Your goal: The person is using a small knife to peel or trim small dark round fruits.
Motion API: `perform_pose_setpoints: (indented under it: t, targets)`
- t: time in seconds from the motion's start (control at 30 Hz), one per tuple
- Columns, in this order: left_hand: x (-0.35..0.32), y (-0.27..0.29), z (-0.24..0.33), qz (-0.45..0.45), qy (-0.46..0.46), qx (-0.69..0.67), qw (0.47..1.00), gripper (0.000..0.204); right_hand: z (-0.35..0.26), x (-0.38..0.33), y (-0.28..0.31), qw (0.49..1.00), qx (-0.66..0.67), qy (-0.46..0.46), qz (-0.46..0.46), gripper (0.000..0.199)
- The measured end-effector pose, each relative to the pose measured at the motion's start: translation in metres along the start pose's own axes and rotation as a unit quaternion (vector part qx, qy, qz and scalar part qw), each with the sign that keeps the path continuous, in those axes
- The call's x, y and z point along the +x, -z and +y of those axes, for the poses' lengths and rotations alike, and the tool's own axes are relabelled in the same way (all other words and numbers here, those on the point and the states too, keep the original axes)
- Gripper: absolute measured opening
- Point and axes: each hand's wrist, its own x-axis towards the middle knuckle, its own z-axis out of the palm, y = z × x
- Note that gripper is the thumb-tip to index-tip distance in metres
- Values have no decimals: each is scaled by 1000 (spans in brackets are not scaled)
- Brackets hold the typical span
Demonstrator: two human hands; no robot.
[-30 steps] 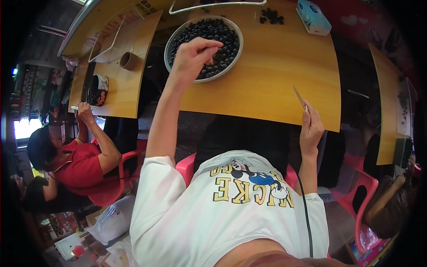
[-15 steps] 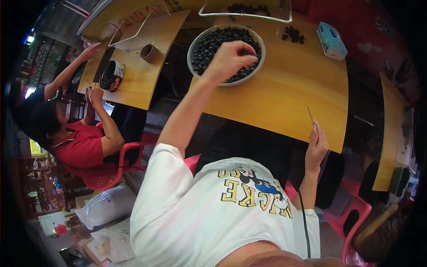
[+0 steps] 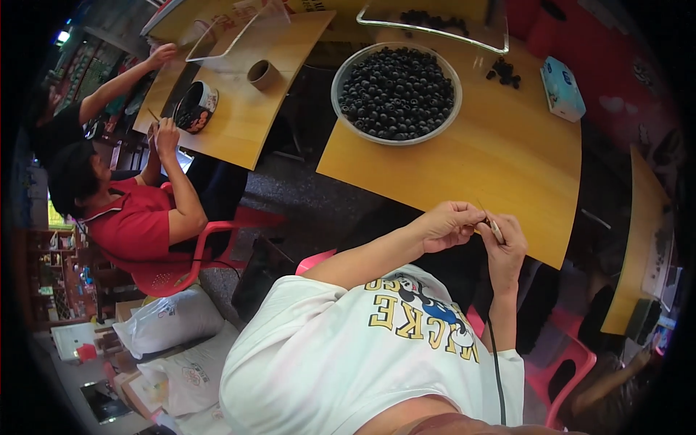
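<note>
Left hand [image 3: 446, 225] pulled back from the bowl [image 3: 396, 93] of dark berries and met the right hand [image 3: 502, 243] at the worktop [image 3: 500, 167] edge. Both pinched shut: right grips a thin skewer [image 3: 490, 221], left presumably presses a picked berry onto it, berry itself hidden.

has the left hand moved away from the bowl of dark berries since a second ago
Yes. The left hand has come off the bowl and back past the table's near edge, meeting the right hand.

Dark berries [image 3: 396, 90] fill a pale bowl [image 3: 341, 116] on yellow-orange table [image 3: 500, 167].
</note>
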Motion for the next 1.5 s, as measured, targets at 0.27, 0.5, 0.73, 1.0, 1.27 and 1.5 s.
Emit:
perform_pose_setpoints:
  t: [0.27, 0.5, 0.73, 1.0, 1.27, 1.5]
  targets:
    - [-2, -8, 3, 14, -17, -37, 999, 10, 5, 5, 6, 996, -60, 57, 40, 25]
    - [-4, -22, 10, 57, -69, -46, 995, 17, 12, 9, -1, 972, -82, 188, 118, 26]
    - [-3, -14, 18, -87, -71, -61, 992, 14, -1, -1, 14, 958, -167, 225, 65, 36]
    - [-10, -17, 18, -123, -80, -62, 987, 19, 1, -6, 18, 948, -233, 209, 55, 36]
    - [-13, -18, 15, -113, -101, -45, 987, 21, 2, -5, 19, 945, -244, 211, 58, 35]
    - [-12, -17, 18, -118, -136, 23, 983, 20, 5, -8, 25, 947, -255, 195, 24, 31]
